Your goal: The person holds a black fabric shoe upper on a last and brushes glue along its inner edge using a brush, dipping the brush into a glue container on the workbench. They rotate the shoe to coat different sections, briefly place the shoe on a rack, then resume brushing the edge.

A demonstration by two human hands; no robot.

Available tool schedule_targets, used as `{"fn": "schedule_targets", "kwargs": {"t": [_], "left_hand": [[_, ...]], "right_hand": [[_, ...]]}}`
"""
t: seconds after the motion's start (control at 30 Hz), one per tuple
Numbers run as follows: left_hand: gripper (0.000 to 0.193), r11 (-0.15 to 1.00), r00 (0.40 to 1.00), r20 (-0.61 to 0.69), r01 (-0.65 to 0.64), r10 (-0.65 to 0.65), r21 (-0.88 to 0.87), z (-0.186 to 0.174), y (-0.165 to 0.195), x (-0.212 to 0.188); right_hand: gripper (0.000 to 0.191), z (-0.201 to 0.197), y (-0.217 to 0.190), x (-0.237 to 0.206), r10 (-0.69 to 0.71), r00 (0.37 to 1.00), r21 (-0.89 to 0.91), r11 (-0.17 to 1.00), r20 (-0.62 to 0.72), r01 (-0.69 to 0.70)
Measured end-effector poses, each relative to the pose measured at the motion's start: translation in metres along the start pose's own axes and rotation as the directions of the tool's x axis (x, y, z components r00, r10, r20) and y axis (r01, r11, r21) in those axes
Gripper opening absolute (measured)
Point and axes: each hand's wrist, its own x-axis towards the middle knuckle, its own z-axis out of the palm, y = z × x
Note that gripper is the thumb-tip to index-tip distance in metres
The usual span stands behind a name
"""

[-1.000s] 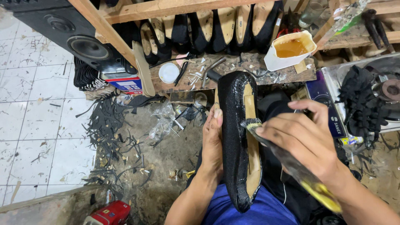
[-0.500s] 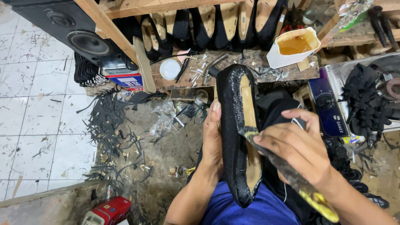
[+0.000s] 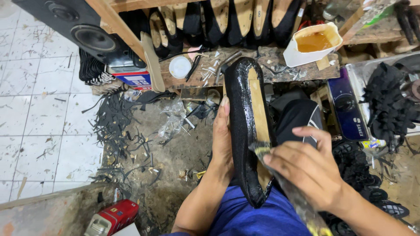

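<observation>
A black glittery shoe upper on a last stands sole-up on my lap, its tan insole facing me. My left hand grips its left side, fingers pointing away. My right hand holds a glue-crusted brush. Its bristles touch the insole's right edge near the heel end. A white container of amber glue sits on the bench beyond the shoe's toe.
A row of black shoes stands on the wooden bench. A black speaker is at the upper left. Black scraps litter the dirty floor. A pile of black pieces lies right, a red object bottom left.
My right hand has slid the brush a little down along the insole edge toward the heel. The view has shifted slightly. The left hand keeps its hold.
</observation>
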Motion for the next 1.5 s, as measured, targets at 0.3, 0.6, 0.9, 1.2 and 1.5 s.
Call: {"fn": "schedule_targets", "kwargs": {"t": [0.3, 0.6, 0.9, 1.2, 1.5], "left_hand": [[0.04, 1.0, 1.0, 0.009, -0.005, 0.005, -0.016, 0.001, -0.002, 0.005], [0.039, 0.998, 0.999, 0.01, 0.036, -0.036, -0.057, -0.003, -0.003, 0.007], [0.041, 0.994, 0.998, 0.013, 0.058, -0.057, -0.096, -0.008, -0.007, 0.011], [0.041, 0.996, 0.999, 0.024, 0.048, -0.047, -0.077, -0.009, -0.006, 0.013], [0.044, 1.0, 0.996, 0.084, -0.001, 0.0, 0.016, -0.005, -0.007, 0.009]], "right_hand": [[0.024, -0.001, 0.001, -0.003, -0.04, 0.999, -0.017, 0.999, -0.004, 0.04], [0.019, 0.001, 0.001, -0.007, -0.09, 0.996, 0.021, 0.996, -0.009, 0.09], [0.013, -0.003, -0.002, -0.003, -0.256, 0.966, 0.017, 0.967, 0.028, 0.255], [0.018, -0.01, 0.002, -0.005, -0.184, 0.973, 0.248, 0.958, 0.14, 0.146], [0.016, -0.005, 0.003, 0.001, 0.562, 0.807, 0.472, 0.671, 0.18, -0.572]]}}
